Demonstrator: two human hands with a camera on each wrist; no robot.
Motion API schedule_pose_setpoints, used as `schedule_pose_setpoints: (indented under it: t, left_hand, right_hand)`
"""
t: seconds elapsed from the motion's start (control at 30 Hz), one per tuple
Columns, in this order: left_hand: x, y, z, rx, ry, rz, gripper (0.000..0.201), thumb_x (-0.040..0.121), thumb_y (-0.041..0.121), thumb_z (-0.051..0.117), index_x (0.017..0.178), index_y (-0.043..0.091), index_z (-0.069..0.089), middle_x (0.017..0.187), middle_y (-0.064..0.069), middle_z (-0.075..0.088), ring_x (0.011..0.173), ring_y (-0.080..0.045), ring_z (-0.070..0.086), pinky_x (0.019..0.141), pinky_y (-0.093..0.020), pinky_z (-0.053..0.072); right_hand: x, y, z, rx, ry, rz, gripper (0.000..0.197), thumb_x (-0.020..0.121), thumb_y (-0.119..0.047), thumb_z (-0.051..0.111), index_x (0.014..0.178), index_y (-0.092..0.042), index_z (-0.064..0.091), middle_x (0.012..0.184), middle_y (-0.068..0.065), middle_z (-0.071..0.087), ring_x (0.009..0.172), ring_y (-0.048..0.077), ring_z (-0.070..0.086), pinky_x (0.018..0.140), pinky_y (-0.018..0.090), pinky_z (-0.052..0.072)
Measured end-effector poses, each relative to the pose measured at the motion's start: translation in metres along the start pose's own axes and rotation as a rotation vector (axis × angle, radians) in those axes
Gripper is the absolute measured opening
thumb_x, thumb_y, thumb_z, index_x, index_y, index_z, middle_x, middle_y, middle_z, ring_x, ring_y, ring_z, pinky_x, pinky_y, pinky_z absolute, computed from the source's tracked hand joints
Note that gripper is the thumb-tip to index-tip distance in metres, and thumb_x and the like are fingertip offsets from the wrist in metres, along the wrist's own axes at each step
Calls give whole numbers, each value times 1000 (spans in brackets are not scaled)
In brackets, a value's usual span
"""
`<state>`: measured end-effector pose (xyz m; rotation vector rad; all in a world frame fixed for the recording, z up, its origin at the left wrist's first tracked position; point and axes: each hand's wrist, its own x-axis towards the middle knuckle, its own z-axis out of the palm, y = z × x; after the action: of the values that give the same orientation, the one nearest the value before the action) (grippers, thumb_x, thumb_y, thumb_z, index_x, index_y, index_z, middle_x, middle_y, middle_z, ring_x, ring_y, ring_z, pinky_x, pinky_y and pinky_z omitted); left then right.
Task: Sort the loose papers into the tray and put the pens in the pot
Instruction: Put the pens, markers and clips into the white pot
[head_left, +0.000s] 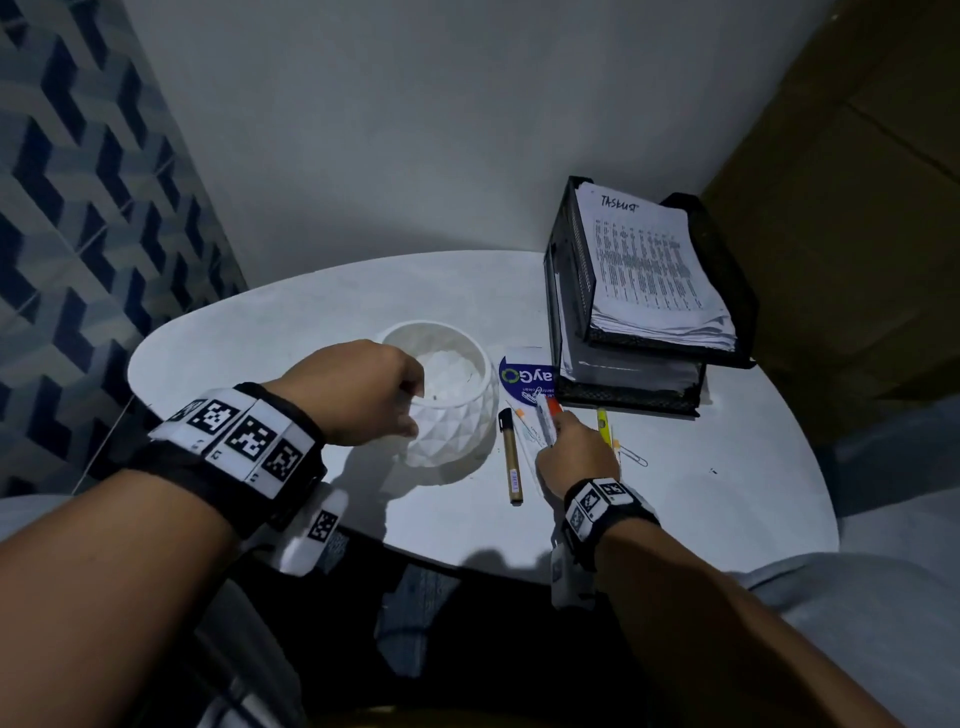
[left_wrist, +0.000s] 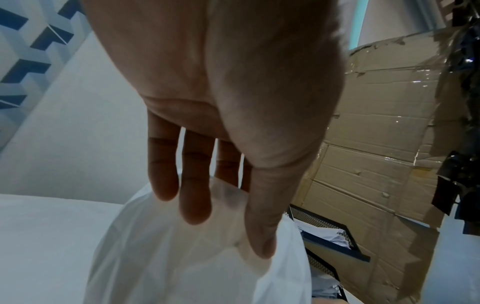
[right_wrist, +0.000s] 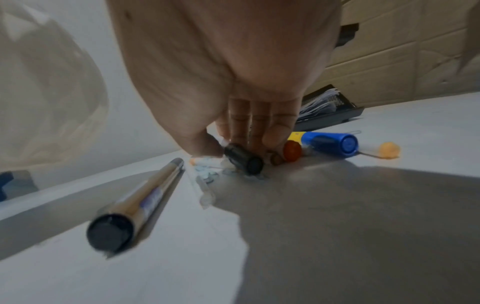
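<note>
A white faceted pot (head_left: 452, 415) (left_wrist: 182, 257) stands mid-table. My left hand (head_left: 415, 415) (left_wrist: 226, 226) holds its near rim, thumb outside and fingers over the opening. To its right, my right hand (head_left: 556, 436) (right_wrist: 233, 148) pinches a black-ended marker (right_wrist: 244, 161) (head_left: 544, 423) low over the table, with an orange-capped marker (right_wrist: 292, 153) against the fingers. A gold pen (head_left: 511, 460) (right_wrist: 135, 201) lies loose beside the pot. Right of the hand lies a yellow and blue highlighter (head_left: 602, 423) (right_wrist: 327, 144). The black stacked mesh tray (head_left: 571, 270) at the back right holds piles of papers (head_left: 649, 270).
A blue and white card (head_left: 524, 376) lies between pot and tray. Paper clips (head_left: 634, 457), a thin clear pen (head_left: 527, 452) and orange-headed pins (right_wrist: 388, 151) are scattered around the pens. Cardboard boxes (head_left: 857, 208) stand behind the tray. The round white table's (head_left: 311, 322) edge runs close to my body.
</note>
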<state>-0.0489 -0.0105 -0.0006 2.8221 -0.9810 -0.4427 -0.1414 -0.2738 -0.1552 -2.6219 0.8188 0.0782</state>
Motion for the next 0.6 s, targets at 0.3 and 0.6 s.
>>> schedule_pose_setpoints:
  t: [0.3, 0.6]
  left_hand:
    - [-1, -11, -4, -29, 8, -27, 38, 81, 46, 81, 113, 30, 68, 90, 15, 65, 89, -17, 61, 73, -29, 49]
    - [-4, -14, 4, -2, -22, -2, 36, 81, 46, 81, 111, 31, 68, 90, 16, 67, 89, -15, 62, 75, -30, 52]
  right_hand:
    - [-9, -38, 1, 109, -91, -16, 23, 90, -25, 57, 112, -20, 53, 95, 3, 63, 82, 27, 62, 69, 32, 49]
    - [-19, -36, 5, 3, -153, 28, 38, 85, -26, 60, 121, -19, 51, 103, 6, 68, 84, 27, 63, 70, 33, 50]
